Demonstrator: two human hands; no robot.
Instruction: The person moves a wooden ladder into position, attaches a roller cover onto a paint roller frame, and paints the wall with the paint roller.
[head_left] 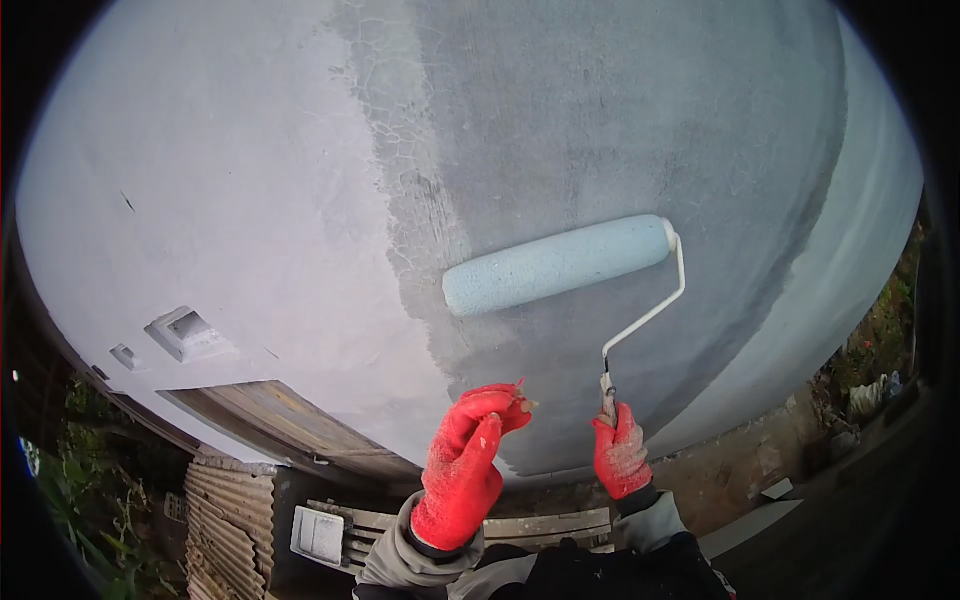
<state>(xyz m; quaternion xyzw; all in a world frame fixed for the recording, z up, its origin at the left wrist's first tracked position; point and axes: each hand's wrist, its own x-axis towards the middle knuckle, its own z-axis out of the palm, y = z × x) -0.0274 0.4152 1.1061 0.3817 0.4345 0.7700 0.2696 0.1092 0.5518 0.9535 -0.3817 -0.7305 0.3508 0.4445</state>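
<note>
My right hand (621, 455), in a red glove with pale smears, is closed around the handle of a paint roller (560, 265). The roller has a long pale-blue sleeve on a bent white wire frame. It is held up in front of the wall (560, 110), tilted a little, its right end higher; whether it touches the surface I cannot tell. My left hand (465, 470), also red-gloved, is raised below the sleeve's left end with its fingers curled and pinched together. A small pale bit shows at its fingertips, too small to name.
The wall is light on the left and darker grey on the right, with a cracked strip between. Below stand a wooden plank platform (545, 525), a white paint tray (319, 535) and corrugated sheeting (228, 520). A wooden door (290, 420) and a small square vent (190, 333) are at left.
</note>
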